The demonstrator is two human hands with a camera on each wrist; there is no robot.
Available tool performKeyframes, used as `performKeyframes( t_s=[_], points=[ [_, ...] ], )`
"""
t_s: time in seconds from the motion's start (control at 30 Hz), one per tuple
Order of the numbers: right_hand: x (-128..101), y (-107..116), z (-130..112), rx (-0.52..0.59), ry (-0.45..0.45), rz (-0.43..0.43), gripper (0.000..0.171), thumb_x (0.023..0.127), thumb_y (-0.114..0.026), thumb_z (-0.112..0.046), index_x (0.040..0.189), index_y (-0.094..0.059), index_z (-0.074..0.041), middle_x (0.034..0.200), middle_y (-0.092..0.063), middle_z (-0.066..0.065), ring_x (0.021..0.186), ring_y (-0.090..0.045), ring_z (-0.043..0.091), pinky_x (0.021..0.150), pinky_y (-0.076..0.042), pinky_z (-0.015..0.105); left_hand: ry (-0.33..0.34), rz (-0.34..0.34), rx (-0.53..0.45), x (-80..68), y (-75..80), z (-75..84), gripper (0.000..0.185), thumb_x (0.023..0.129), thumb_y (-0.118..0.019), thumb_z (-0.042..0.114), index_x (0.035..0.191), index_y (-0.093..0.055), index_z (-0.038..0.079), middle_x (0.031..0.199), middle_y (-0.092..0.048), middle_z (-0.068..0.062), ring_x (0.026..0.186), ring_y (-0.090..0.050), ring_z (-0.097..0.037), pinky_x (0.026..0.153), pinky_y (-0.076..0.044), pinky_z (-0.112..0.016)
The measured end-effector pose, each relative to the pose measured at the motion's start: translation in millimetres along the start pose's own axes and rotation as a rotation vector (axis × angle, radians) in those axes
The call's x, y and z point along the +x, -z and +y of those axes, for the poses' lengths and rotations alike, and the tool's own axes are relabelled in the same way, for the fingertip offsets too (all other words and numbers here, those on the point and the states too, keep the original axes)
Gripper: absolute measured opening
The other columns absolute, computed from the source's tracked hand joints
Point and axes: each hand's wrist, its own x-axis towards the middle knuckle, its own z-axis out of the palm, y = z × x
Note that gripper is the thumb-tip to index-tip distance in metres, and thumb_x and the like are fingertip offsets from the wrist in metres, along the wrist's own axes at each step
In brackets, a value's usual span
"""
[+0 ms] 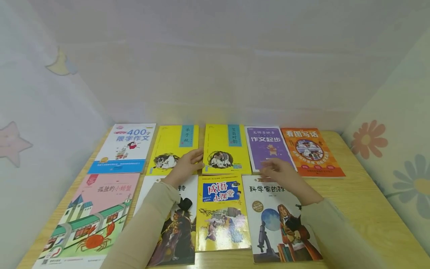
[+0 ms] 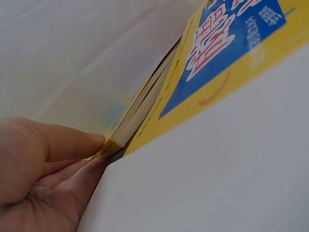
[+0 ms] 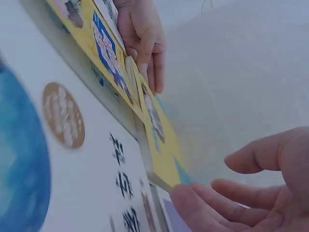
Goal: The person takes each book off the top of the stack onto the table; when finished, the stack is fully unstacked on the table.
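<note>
My left hand [image 1: 186, 164] lies at the left edge of the right-hand yellow book [image 1: 218, 144], which shows a round ink picture. In the left wrist view its thumb [image 2: 91, 142] touches the book's lower spine corner. The fingers are fairly straight alongside. A second yellow book [image 1: 168, 142] lies to its left, partly behind that hand. My right hand [image 1: 277, 172] hovers over the lower edge of the purple book [image 1: 268, 144] and the top of the white scientist book [image 1: 268, 201]. In the right wrist view its thumb and fingers are apart, holding nothing.
Beside these lie a blue-and-white book [image 1: 122, 147], an orange book [image 1: 312, 151], a pink crab book [image 1: 97, 213], a dark-figure book [image 1: 176, 231] and a yellow-and-blue idiom book [image 1: 221, 213]. The wooden table [image 1: 366, 224] has pale patterned fabric walls [image 1: 215, 74] around it.
</note>
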Motion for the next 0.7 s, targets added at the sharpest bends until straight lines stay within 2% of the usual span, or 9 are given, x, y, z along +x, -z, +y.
performKeyframes(
  t_s=[0.13, 0.3, 0.4, 0.57, 0.7],
  points=[
    [24, -18, -5, 0.024, -0.103, 0.041, 0.051, 0.102, -0.060, -0.021, 0.142, -0.048, 0.006, 0.125, -0.064, 0.029, 0.103, -0.071, 0.036, 0.085, -0.061, 0.041, -0.006, 0.002, -0.006, -0.9, -2.9, -2.9, 0.068, 0.101, -0.064, 0.016, 0.160, -0.032, 0.018, 0.160, -0.040, -0.001, 0.146, -0.039, -0.019, 0.117, -0.036, -0.041],
    [37, -34, -9, 0.026, -0.194, 0.072, 0.054, 0.103, -0.056, -0.021, 0.148, -0.042, 0.004, 0.138, -0.055, 0.029, 0.114, -0.066, 0.038, 0.088, -0.060, 0.040, -0.002, 0.003, -0.001, -2.9, -5.8, -2.8, 0.068, 0.101, -0.064, 0.014, 0.160, -0.032, 0.017, 0.160, -0.040, -0.001, 0.146, -0.038, -0.018, 0.117, -0.036, -0.040],
    [42, -39, -12, 0.018, -0.202, 0.084, 0.054, 0.104, -0.053, -0.021, 0.151, -0.040, 0.002, 0.140, -0.054, 0.028, 0.118, -0.063, 0.039, 0.089, -0.060, 0.039, -0.005, 0.010, 0.012, -2.1, -5.1, -1.9, 0.067, 0.101, -0.065, 0.015, 0.160, -0.032, 0.018, 0.159, -0.040, 0.000, 0.145, -0.039, -0.018, 0.117, -0.036, -0.040],
    [48, -41, -16, -0.032, -0.215, 0.094, 0.057, 0.101, -0.052, -0.021, 0.152, -0.040, 0.000, 0.141, -0.054, 0.026, 0.114, -0.064, 0.038, 0.083, -0.062, 0.039, 0.011, 0.023, 0.023, -0.4, -3.0, 1.1, 0.067, 0.101, -0.065, 0.018, 0.160, -0.033, 0.021, 0.158, -0.042, 0.004, 0.144, -0.040, -0.015, 0.116, -0.037, -0.039],
    [50, -38, -16, 0.037, -0.256, 0.071, 0.058, 0.102, -0.054, -0.023, 0.153, -0.038, 0.000, 0.141, -0.053, 0.025, 0.119, -0.061, 0.038, 0.092, -0.058, 0.043, 0.021, 0.025, 0.022, -0.2, -1.5, 2.4, 0.067, 0.101, -0.065, 0.018, 0.160, -0.033, 0.022, 0.158, -0.042, 0.005, 0.144, -0.040, -0.014, 0.116, -0.037, -0.038]
  ],
)
